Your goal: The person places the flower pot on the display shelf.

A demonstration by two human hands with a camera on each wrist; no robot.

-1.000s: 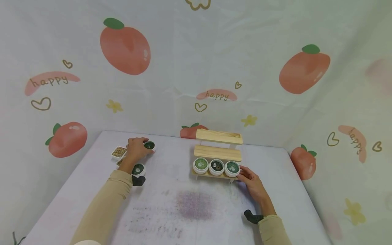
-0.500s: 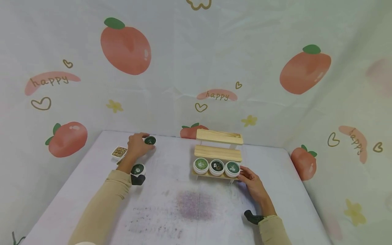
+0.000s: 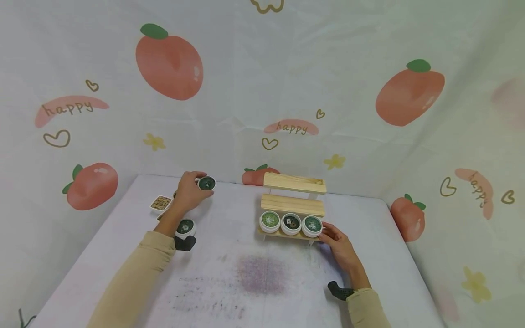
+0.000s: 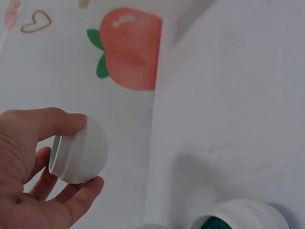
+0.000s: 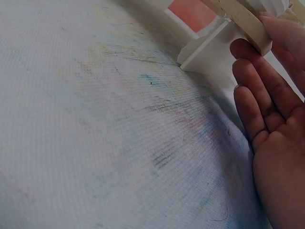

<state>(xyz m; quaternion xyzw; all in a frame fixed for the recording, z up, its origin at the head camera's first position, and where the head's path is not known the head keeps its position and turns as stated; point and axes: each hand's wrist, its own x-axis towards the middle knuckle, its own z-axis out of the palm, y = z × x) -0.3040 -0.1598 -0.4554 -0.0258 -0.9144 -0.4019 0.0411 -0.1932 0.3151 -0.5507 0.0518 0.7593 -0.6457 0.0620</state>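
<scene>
My left hand (image 3: 191,192) holds a small white pot (image 3: 207,183) with a dark green top, above the back left of the table. The left wrist view shows its ribbed side pinched between thumb and fingers, the pot tipped sideways. At the right end of a wooden tiered stand (image 3: 292,205), my right hand (image 3: 341,248) grips the lowest board (image 5: 259,36), beside the rightmost pot. On that board stand three white pots in a row: one light green inside (image 3: 270,219), one dark (image 3: 291,222), one green (image 3: 312,224).
Another green-topped white pot (image 3: 186,227) stands under my left wrist. Left of that arm is a square white dish (image 3: 160,203) of brownish bits, with a second dish partly hidden by the hand. A patterned cloth wall (image 3: 221,91) rises behind the table.
My left hand has lifted the pot and carried it back and slightly to the right. The right hand stays at the end of the stand.
</scene>
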